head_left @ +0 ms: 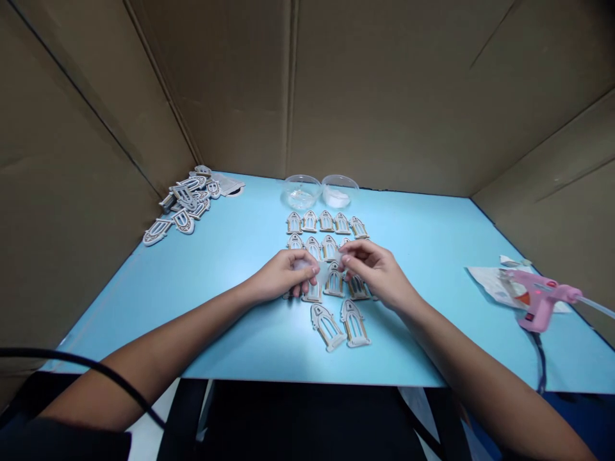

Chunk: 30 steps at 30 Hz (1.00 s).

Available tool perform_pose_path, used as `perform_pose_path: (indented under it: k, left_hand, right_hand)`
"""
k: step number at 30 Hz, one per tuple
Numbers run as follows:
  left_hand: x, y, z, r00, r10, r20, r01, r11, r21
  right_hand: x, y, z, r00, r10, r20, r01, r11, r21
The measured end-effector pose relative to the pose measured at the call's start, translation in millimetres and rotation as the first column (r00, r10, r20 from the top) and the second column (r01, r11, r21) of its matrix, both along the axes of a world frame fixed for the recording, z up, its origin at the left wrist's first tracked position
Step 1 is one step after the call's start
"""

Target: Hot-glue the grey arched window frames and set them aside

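1. Black cable (91,363) curves across the lower left, in front of the left forearm (158,355); a dark sleeve (72,438) shows at the bottom corner.
2. Left hand (288,272): thumb and forefinger are pinched on thin translucent film (322,271), which juts past their tips toward the other hand. More of something whitish shows inside the curl of these fingers; its layers are too blurred to count.
3. Right hand (372,266): fingers are bent, with thumb and forefinger closed on a small pale sliver (339,257) at their tips. Whether it joins the film is unclear.
4. Beneath and around both hands, arched window pieces (334,282) lie in rows on the blue tabletop (230,346). One sits just below the gap between the hands; others are partly covered by the fingers.
5. Nearer the body, two more arched pieces (355,323) lie side by side; the farthest row has five.
6. Behind that row stand two clear tubs (302,192), the right one with white material in it.
7. Far left, similar pieces form a loose pile (187,198). Well to the right, a pink glue gun (542,298) lies partly over a white packet (494,285).
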<state>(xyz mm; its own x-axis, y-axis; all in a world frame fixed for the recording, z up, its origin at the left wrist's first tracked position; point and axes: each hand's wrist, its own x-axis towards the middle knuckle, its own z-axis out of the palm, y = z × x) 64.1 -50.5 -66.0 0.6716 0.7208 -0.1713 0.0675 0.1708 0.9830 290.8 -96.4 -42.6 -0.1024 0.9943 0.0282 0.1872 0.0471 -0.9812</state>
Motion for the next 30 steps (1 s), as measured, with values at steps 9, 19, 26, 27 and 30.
perform_pose_path:
  k: [9,19,26,27,30]
  left_hand:
    - [-5,13,-3.6,0.993,0.114,0.011,-0.114,0.992,0.059]
    - [-7,12,-4.9,0.99,-0.018,-0.142,0.041,0.986,0.16]
    - [-5,9,-4.7,0.986,-0.037,-0.161,0.055,0.993,0.108]
    - [-5,8,-4.6,0.986,-0.036,-0.16,0.053,0.993,0.107]
    - [-5,8,-4.4,0.988,-0.033,-0.153,0.05,0.993,0.108]
  right_hand:
    - [26,6,-20.1,0.975,0.109,0.195,-0.094,0.992,-0.085]
    - [15,2,-26.3,0.892,0.105,0.44,-0.138,0.99,0.044]
    - [8,0,-29.6,0.845,0.091,0.526,-0.159,0.984,0.085]
    - [8,0,-30.5,0.828,0.081,0.554,-0.17,0.979,0.11]
    - [7,0,-31.8,0.793,0.027,0.609,-0.181,0.965,0.192]
